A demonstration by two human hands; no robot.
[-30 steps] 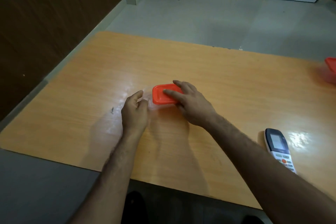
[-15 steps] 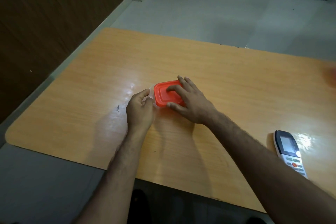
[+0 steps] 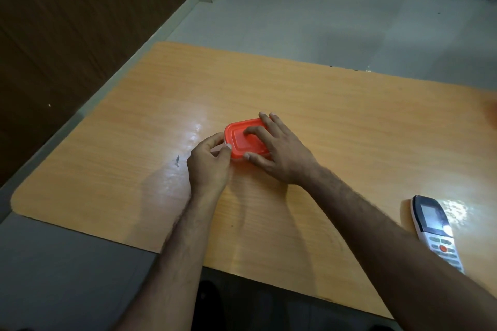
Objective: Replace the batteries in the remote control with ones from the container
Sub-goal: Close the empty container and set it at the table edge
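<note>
Both hands meet at the container mid-frame on the surface; the right hand grasps its red lid from above; the left hand pinches its left corner; its long axis runs left-right; the remote lies lower right, well apart, nearer the right arm.

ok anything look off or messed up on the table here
Nothing much. The container sits flat with its orange lid still on, held by the left hand and right hand. The remote lies face up, intact, near the table's right end. Only a small dark mark blemishes the surface.
</note>
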